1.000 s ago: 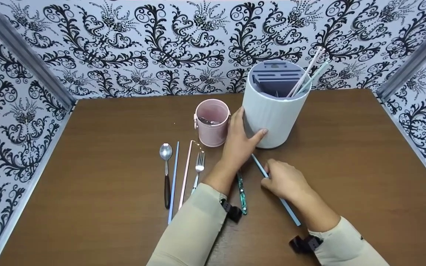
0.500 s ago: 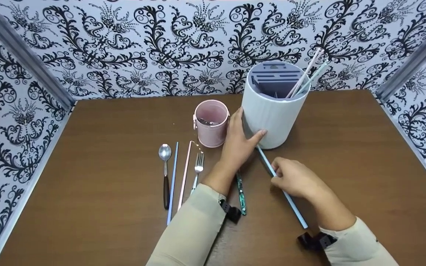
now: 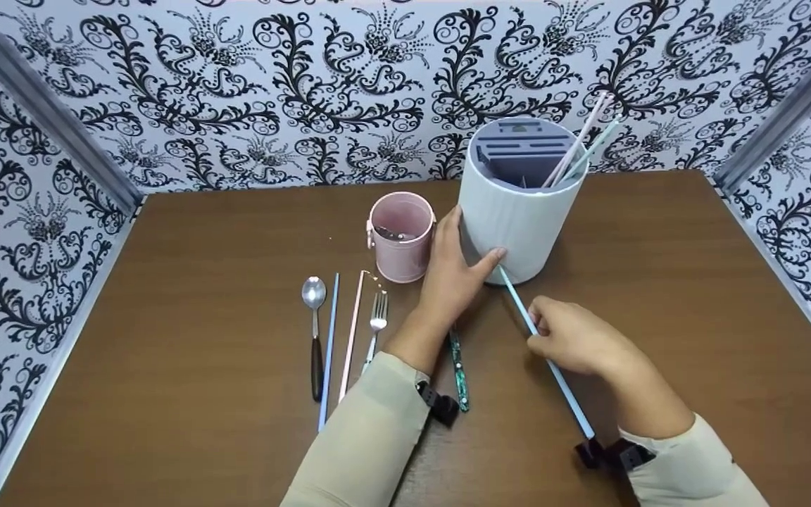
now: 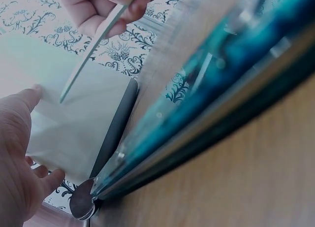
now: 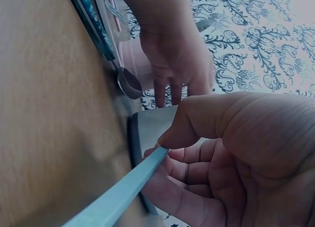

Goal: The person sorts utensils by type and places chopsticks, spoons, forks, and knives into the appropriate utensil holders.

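My left hand [image 3: 450, 271] rests with extended fingers and thumb against the lower side of the white utensil holder [image 3: 522, 218]. My right hand [image 3: 578, 334] pinches a light blue chopstick [image 3: 569, 394] between thumb and fingers. The chopstick slants up toward the holder, its far tip overlapping the holder's base in the head view and its near end pointing back to the wrist. Beneath the left forearm lies a spoon with a teal patterned handle [image 3: 460, 384]; its bowl [image 4: 82, 201] shows in the left wrist view. A pink and a pale green chopstick [image 3: 595, 144] lean in the holder.
Left of the holder stands a pink cup [image 3: 402, 260] with metal pieces inside. On the wooden table [image 3: 187, 338] lie a dark-handled spoon [image 3: 316, 338], a blue chopstick [image 3: 330, 345], a pink stick [image 3: 353, 331] with a small chain and a fork [image 3: 378, 320]. Patterned walls enclose the table.
My right hand has moved to the right and slightly away from me with the chopstick, whose tip has gone from beside the left wrist to the holder's base. The left hand stays on the holder.
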Motion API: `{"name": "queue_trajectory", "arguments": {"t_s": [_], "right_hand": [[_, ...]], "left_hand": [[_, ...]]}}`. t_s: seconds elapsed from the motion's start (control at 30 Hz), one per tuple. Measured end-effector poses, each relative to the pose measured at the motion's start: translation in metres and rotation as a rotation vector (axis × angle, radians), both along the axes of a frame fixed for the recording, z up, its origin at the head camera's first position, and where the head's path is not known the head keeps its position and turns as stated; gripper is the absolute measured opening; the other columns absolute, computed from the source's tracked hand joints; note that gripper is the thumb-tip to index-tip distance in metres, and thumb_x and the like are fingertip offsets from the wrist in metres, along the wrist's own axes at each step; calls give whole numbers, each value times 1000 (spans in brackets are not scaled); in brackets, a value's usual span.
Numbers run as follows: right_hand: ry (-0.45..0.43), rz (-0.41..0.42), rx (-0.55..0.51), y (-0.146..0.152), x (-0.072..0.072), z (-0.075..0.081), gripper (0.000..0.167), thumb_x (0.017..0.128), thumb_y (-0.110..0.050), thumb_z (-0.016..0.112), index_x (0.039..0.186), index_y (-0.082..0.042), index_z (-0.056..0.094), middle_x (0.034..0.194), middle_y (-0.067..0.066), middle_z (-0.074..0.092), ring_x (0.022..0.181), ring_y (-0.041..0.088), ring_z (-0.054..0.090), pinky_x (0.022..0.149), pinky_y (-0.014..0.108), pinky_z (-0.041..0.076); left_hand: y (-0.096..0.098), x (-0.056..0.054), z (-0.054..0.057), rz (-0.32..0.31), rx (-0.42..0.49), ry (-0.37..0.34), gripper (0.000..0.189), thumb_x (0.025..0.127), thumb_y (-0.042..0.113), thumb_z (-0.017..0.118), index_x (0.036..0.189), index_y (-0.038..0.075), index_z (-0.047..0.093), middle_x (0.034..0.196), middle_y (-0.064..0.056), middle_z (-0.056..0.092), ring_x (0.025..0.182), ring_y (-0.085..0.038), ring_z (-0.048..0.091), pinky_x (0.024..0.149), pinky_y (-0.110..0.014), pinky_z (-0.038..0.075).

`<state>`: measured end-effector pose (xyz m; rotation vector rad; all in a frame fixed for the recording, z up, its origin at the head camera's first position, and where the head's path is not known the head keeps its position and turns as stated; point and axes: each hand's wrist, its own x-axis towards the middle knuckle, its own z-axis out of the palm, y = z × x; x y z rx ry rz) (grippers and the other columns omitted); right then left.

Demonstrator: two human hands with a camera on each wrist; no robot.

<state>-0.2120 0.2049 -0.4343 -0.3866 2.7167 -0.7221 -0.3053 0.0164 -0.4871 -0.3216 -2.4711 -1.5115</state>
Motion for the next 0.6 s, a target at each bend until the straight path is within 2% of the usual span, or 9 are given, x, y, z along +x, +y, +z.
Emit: {"name": "queue_trajectory", "arguments": {"t_s": [0.6], "right_hand": [[25, -38, -57, 9, 5, 16, 18, 90, -7, 62, 107, -5, 56, 89, 5, 60, 73, 17, 54, 64, 31, 45]], "left_hand": [[0, 0, -1, -2, 6, 9, 93, 90, 37, 82, 161, 6, 31, 161, -14, 40, 151, -25, 38, 128, -36, 30]]}}
